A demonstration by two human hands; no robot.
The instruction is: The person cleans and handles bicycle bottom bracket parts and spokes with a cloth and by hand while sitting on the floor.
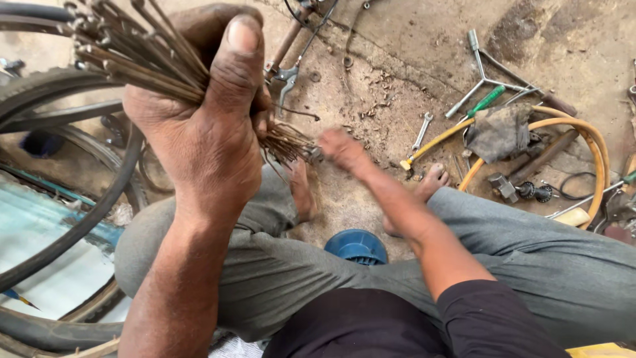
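My left hand (205,113) is raised close to the camera and is clenched around a thick bundle of thin metal spokes (132,50). The spoke heads fan out at the upper left, and the threaded ends (288,142) stick out below the hand. My right hand (341,149) reaches forward, blurred, with its fingertips at those lower spoke ends; whether it pinches one is unclear. I sit on a low blue stool (356,246) with grey trousers and bare feet on the dirt floor.
A bicycle wheel with black tyre (79,225) lies at the left. Scattered on the ground at the right are a Y-shaped socket wrench (480,79), a spanner (422,129), a green-handled screwdriver (487,101), a yellow hose (583,132), a rag (500,132) and a hammer (530,169).
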